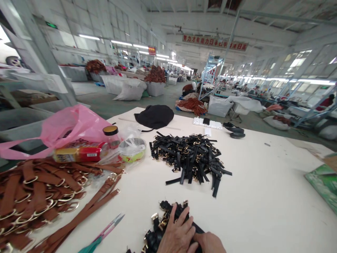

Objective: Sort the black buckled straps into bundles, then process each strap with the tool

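Observation:
My left hand (176,233) lies with its fingers spread over a small heap of black buckle straps (151,239) at the table's near edge. Gold-coloured buckles stick out around its fingers. Just to its right, my right hand (210,243) is curled at a black strap (198,227); its fingertips are partly hidden behind the left hand. Farther up the table is a larger pile of black straps (188,154), also with gold buckles. Thread snips (106,230) with pink and teal handles rest to the left of the hands.
Brown straps with metal rings (34,189) cover the table's left side. Behind them are a pink bag (73,123), a red-and-yellow package (81,153) and a dark-lidded jar (113,137). A black cap (155,116) lies at the far edge, a green box (323,186) at the right.

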{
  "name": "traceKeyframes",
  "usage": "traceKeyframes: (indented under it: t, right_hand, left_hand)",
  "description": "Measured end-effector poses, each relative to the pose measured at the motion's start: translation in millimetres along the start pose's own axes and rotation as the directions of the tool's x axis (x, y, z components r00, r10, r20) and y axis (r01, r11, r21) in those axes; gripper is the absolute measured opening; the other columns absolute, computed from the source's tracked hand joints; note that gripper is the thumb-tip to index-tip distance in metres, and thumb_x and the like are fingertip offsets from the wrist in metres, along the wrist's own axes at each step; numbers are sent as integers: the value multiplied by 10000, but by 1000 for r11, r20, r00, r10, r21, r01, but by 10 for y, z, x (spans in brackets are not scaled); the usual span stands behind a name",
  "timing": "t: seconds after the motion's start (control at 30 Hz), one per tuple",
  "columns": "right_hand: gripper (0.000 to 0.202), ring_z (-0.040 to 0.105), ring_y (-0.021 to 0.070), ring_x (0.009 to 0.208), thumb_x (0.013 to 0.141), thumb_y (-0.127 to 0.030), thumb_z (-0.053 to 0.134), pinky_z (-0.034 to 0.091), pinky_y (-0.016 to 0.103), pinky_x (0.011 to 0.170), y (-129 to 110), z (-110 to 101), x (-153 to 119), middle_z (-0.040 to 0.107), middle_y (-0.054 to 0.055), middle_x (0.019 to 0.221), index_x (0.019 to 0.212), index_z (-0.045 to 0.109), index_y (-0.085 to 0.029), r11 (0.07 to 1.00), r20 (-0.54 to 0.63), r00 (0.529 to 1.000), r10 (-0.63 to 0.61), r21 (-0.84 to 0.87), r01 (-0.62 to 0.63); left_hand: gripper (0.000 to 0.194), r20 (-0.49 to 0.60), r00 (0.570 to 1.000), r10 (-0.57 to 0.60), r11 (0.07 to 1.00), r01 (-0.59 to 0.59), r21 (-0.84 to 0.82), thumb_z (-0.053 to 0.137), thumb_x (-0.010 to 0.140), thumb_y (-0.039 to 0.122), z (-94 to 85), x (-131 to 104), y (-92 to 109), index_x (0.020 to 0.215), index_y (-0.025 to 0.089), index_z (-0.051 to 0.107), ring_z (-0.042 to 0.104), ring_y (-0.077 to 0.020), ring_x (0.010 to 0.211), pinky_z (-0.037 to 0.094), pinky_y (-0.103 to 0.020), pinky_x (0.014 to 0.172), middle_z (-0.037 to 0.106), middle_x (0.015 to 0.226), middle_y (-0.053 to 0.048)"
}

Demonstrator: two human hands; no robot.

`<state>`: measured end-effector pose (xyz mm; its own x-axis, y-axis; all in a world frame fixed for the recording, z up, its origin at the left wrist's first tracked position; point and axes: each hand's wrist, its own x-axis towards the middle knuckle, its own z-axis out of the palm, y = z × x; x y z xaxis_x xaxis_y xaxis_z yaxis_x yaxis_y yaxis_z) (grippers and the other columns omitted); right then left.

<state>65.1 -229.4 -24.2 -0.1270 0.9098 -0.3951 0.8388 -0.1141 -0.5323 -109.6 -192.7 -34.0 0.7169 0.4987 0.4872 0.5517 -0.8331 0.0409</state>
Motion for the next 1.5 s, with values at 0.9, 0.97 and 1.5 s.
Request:
traceKeyframes:
  t: [0.9,0.97,1.5]
  right_hand:
    - [244,657,267,841,771,-335,460,482,338,622,905,-883,938,688,94,881,922,609,-214,827,-364,776,515,-29,-562]
    - [311,639,287,901,788,-411,449,482,376,668,875,-797,889,675,105,946,991,579,-215,832,-381,777,501,-33,-554]
    - [280,574,163,546,856,-348,307,455,265,516,774,-339,339,549,3,613,928,520,-182,919,-295,897,329,319,-232]
  left_hand:
    - [277,-73,951,-299,954,300,-2,639,693,462,362,-67,94,740,198,570,455,-239,948,273,-448,912,570,890,-36]
    - [259,-72,952,-296,955,295,-22,630,702,445,339,-62,100,732,196,564,462,-239,950,282,-449,913,567,889,-35]
    - [288,-148,969,-198,979,203,19,582,732,450,413,-95,59,824,178,589,441,-261,1146,220,-457,1039,606,1041,-53]
